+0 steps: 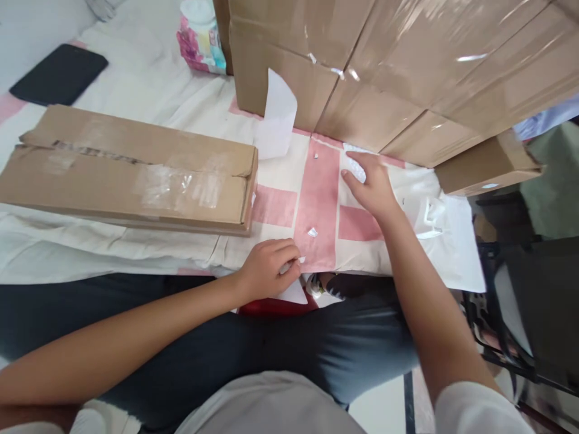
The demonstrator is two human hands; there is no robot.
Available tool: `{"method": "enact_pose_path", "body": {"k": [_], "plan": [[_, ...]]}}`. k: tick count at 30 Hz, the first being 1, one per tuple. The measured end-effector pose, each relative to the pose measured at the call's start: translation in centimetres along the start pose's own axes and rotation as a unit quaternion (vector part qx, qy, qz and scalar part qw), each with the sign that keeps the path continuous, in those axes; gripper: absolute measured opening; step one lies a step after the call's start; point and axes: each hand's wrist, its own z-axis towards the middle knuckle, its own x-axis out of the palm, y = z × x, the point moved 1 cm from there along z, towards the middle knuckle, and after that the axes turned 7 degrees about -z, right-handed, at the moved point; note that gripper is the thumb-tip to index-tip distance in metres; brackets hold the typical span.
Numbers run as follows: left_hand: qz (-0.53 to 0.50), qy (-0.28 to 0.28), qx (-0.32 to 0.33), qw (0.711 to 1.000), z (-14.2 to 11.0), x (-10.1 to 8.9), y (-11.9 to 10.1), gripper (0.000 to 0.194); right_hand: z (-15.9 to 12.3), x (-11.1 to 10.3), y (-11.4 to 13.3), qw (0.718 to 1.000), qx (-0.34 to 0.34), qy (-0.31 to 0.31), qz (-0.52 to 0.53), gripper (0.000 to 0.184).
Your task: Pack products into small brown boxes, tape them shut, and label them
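Nearest the camera, the person's pale shirt (pixel 271 404) meets dark trousers (pixel 190 337), legs spread under the cloth's near edge, which seems to let both forearms reach over it. At that edge the left hand (pixel 271 268) is curled, thumb against fingers, apparently pinching white paper (pixel 294 293) that hangs below the hand, perhaps to keep it from slipping down. Farther in, two small white scraps (pixel 312 232) lie on the patterned cloth (pixel 319 199). To the left, a taped long carton (pixel 194 181) lies flat, its length beside the work spot, probably to stay within reach. To the right, the right hand (pixel 373 187) is unclosed, thumb and forefinger apart beside a white piece (pixel 357 170); whether they touch it I cannot tell. Beyond, a white sheet (pixel 278 114) seems to lean on the stacked boxes (pixel 384 60), whose shiny wrap likely binds them.
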Motion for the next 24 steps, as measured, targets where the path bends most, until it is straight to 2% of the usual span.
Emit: {"method": "enact_pose_path", "body": {"k": [1, 3, 4, 6, 9, 12, 14, 16, 18, 19, 20, 22, 23, 24], "plan": [[-0.022, -0.002, -0.011, 1.000, -0.1, -0.2, 0.1, 0.015, -1.5, -0.4, 2.1, 0.993, -0.065, 0.060, 0.071, 0.047], [-0.057, -0.002, -0.027, 0.998, -0.3, -0.4, 0.1, 0.015, -4.6, -0.7, 5.8, 0.947, -0.154, 0.212, 0.187, 0.038], [-0.069, -0.004, -0.033, 0.997, -0.5, -0.5, 0.2, 0.014, -6.0, -0.7, 7.3, 0.928, -0.166, 0.262, 0.208, 0.033], [-0.080, -0.011, -0.042, 0.996, -0.8, -0.6, 0.3, 0.014, -7.9, -0.5, 9.3, 0.912, -0.174, 0.308, 0.209, 0.021], [-0.078, -0.019, -0.058, 0.995, -0.9, -0.9, 0.5, 0.016, -8.6, -0.1, 10.3, 0.917, -0.150, 0.305, 0.207, 0.015], [-0.086, -0.015, -0.079, 0.993, -0.6, -1.2, 0.7, 0.016, -7.8, -0.3, 9.7, 0.924, -0.147, 0.278, 0.216, 0.016], [-0.095, -0.016, -0.084, 0.992, -0.7, -1.0, 0.2, 0.012, -7.2, -0.4, 8.8, 0.947, -0.130, 0.218, 0.198, 0.018], [-0.110, 0.000, -0.056, 0.992, -1.7, -0.1, -0.9, 0.021, -6.5, -0.1, 7.6, 0.974, -0.091, 0.122, 0.165, 0.016], [-0.117, 0.093, -0.015, 0.989, -3.7, 1.7, -2.4, 0.028, -5.9, 0.5, 6.6, 0.989, -0.054, 0.026, 0.135, 0.006], [-0.110, 0.186, -0.010, 0.976, -4.8, 3.0, -2.9, 0.027, -5.5, 1.0, 6.5, 0.991, -0.045, -0.002, 0.127, 0.003], [-0.097, 0.283, -0.024, 0.954, -5.9, 4.3, -3.1, 0.026, -5.2, 1.4, 6.6, 0.991, -0.040, -0.019, 0.126, 0.008], [-0.096, 0.456, -0.106, 0.879, -7.5, 6.6, -2.3, 0.028, -4.6, 2.3, 7.9, 0.990, -0.039, -0.031, 0.133, 0.010], [-0.103, 0.506, -0.151, 0.843, -7.9, 7.4, -1.3, 0.033, -4.3, 2.7, 8.9, 0.989, -0.046, -0.032, 0.139, 0.007], [-0.103, 0.532, -0.191, 0.819, -8.0, 7.8, 0.0, 0.039, -4.1, 3.0, 10.0, 0.987, -0.060, -0.036, 0.145, 0.006]]}}
